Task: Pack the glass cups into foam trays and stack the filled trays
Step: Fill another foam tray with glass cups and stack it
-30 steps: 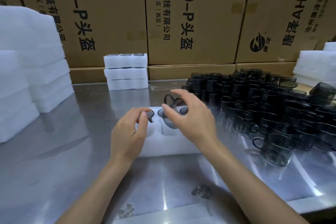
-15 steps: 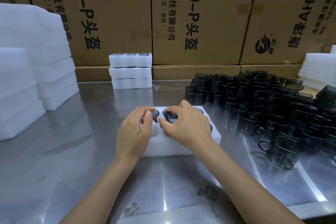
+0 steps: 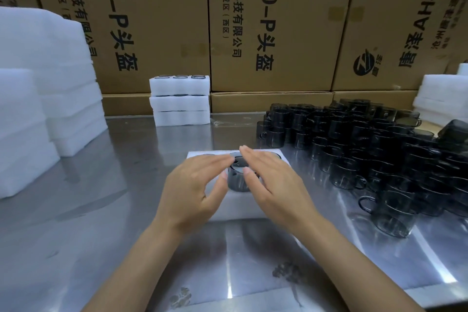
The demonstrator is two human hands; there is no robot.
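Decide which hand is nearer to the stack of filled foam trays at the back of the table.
Left. The left hand lies almost straight in front of the stack of filled foam trays; the right hand is further to the stack's right.

Your counter (image 3: 106,210) is brushed metal, smooth and glossy, throwing streaks of glare and dull reflections of whatever stands on it; the tray (image 3: 235,206) under your hands is white foam, matt and soft-looking, with a faintly grainy skin; the cup (image 3: 238,180) between your fingers (image 3: 247,157) is smoked grey glass, see-through and shiny; the cups (image 3: 374,159) crowded at your right are the same dark glass, glinting along rims and handles; the stack (image 3: 180,101) of filled trays and the slabs (image 3: 45,88) at your left are the same matt white foam; the boxes (image 3: 273,33) behind are brown corrugated cardboard, dull, printed in black, with patches of tan tape.
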